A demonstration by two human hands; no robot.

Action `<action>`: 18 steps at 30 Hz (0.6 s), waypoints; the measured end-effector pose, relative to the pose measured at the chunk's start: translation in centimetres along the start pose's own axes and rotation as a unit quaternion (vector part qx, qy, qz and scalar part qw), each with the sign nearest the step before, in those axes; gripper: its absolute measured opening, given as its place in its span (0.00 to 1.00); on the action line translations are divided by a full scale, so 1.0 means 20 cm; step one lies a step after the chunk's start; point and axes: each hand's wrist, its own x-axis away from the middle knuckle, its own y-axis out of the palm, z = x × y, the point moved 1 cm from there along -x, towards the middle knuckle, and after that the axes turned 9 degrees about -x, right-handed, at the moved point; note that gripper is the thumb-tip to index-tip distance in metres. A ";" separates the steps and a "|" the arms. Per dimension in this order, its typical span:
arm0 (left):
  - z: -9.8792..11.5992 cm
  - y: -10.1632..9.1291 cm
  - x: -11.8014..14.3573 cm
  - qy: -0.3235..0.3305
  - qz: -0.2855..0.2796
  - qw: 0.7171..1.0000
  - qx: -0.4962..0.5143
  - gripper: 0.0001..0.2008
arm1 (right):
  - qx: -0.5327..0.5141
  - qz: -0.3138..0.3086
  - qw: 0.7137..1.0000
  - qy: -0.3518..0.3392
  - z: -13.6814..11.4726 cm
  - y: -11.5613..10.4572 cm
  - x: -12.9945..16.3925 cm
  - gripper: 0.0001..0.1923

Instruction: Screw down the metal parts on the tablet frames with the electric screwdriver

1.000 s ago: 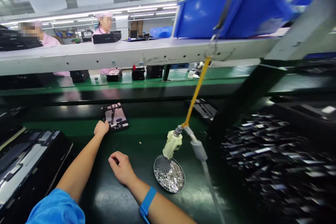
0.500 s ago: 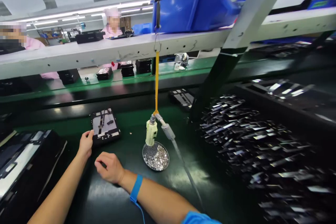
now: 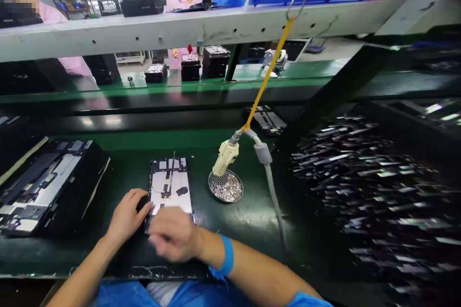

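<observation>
An opened tablet chassis (image 3: pixel 170 184) with bare internals lies flat on the green bench in front of me. My left hand (image 3: pixel 127 214) rests on its near left edge, fingers curled onto it. My right hand (image 3: pixel 173 232), blurred by motion, hovers over the near end of the chassis and hides that part; a blue strap circles its wrist. A cream electric screwdriver (image 3: pixel 225 157) hangs on a yellow cord, its tip over a round metal dish of screws (image 3: pixel 226 186) just right of the chassis.
A stack of similar chassis (image 3: pixel 46 184) sits at the left. A heap of thin dark parts (image 3: pixel 363 177) fills the right. Another chassis (image 3: pixel 265 121) lies farther back. A grey shelf rail (image 3: pixel 180 29) carries blue bins overhead. Two people in pink work beyond it.
The chassis has come from the far side of the bench to right in front of me. Both hands pulled back with it, and the right hand now covers its near end.
</observation>
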 end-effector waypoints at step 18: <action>0.36 -0.07 -0.04 0.321 -0.215 0.898 -0.210 0.03 | 0.152 0.222 0.950 0.161 0.03 -0.34 0.11 0.09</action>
